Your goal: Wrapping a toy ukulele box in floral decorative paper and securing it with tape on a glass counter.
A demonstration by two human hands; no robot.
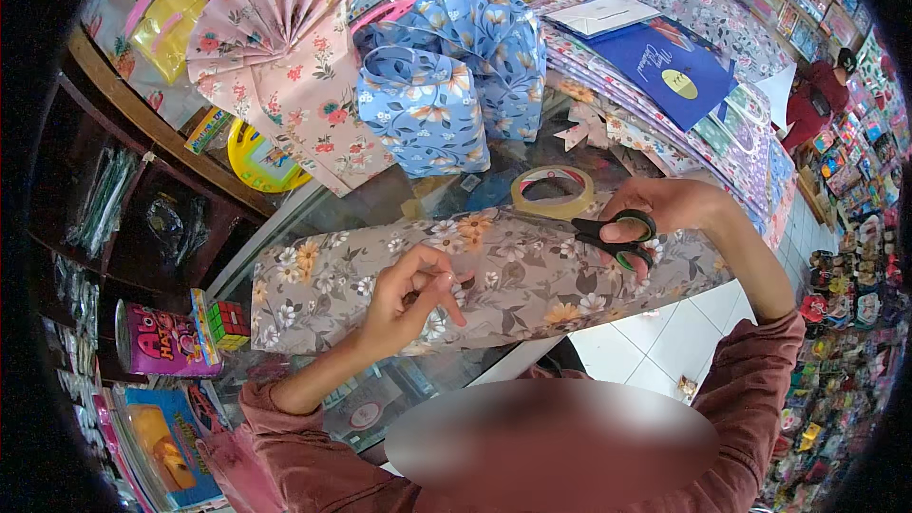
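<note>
A long strip of beige floral wrapping paper (527, 299) lies across the glass counter, its right end reaching past the edge. My right hand (666, 203) holds scissors (588, 229) with black and green handles, fingers through the loops. Their blades point left, low over the paper, close to a roll of clear tape (581, 210). Over the left half of the paper is my left hand (410, 299), its thumb and index finger brought together and the other fingers curled. Whether a small thing is pinched there cannot be made out.
Beyond the paper stand a pink floral fan-folded wrap (299, 100) and a blue floral wrap (434, 107). Gift bags (734, 135) are stacked at right. A toy cube (228, 325) and a purple can (160, 342) sit at left. Farther right is a person (816, 100).
</note>
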